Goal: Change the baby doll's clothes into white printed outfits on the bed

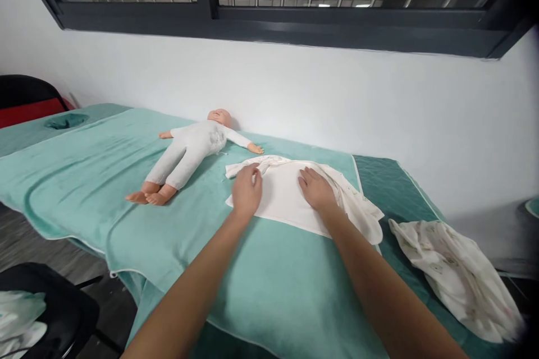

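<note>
Two hands on a soft white baby garment

In the head camera's view, I see the white baby garment (280,193) spread on the green-covered table (269,275), right of the middle, with its plain hem facing the near edge and its printed folds gathered toward the far edge and the right end. The left hand (247,188) rests at its left side, fingers curled and thumb close to the forefinger; I cannot tell whether any cloth is pinched between them. The right hand (316,188) lies palm down on the right part, fingers loosely extended, pinching nothing that I can see.

To my eye the garment is light, limp and hardly fragile, a cloth that wrinkles readily and slides a little under a flat palm. I would take it by the two corners of the near hem, where it lies smooth; the bunched folds on the right would give a less tidy hold.

A baby doll (191,146) lies on its back to the left, head by the far edge, and a crumpled patterned cloth (458,272) sits at the right end.
</note>
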### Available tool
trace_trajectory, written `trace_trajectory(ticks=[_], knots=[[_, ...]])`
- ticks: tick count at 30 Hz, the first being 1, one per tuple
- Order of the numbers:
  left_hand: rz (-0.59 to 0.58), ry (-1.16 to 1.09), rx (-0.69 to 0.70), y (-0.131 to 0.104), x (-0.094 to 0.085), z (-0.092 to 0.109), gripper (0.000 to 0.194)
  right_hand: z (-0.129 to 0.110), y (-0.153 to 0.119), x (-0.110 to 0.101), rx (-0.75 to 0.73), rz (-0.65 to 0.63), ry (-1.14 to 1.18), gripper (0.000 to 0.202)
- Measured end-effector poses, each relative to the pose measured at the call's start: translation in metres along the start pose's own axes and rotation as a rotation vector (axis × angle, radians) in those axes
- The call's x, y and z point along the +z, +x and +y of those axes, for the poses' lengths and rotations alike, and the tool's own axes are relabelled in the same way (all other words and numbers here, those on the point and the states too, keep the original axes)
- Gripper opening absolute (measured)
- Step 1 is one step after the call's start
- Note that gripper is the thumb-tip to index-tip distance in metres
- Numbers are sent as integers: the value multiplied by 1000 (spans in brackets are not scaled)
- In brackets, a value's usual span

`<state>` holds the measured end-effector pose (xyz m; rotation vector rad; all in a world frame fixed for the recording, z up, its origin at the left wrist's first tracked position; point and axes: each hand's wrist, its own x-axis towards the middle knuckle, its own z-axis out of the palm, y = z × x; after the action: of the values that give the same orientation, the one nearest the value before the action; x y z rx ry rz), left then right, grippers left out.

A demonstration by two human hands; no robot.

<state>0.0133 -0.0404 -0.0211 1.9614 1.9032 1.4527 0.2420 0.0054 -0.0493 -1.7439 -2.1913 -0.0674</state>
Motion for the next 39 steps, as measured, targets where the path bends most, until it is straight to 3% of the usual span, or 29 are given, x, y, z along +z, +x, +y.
trace_trajectory(ticks=[2,5,9,13,17,21,25,27,30,34,39], knots=[[-2,76,-112,-1,-19,-24,35,3,2,3,11,-22,2,50],[-126,176,-199,0,-31,-46,42,3,2,4,3,-50,0,51],[-227,267,-199,9,-27,-50,58,-2,2,-1,27,-88,-12,51],[-316,216,-217,30,-25,-63,53,-18,8,-11,31,-113,-5,53],[-248,33,-156,48,-26,-87,46,-51,30,-18,65,-105,180,55],[-180,52,-152,51,-23,-98,48,-82,54,-10,98,-148,353,57],[-26,109,-150,41,-30,-92,43,-90,59,5,74,-82,356,40],[21,83,-118,32,-37,-84,36,-85,57,11,91,-67,463,38],[-121,46,17,11,-48,-65,29,-76,55,14,168,-45,728,38],[-353,171,192,-23,-54,-40,42,-67,56,15,253,18,841,38],[-302,423,170,-44,-52,-26,28,-56,56,15,307,59,754,36]])
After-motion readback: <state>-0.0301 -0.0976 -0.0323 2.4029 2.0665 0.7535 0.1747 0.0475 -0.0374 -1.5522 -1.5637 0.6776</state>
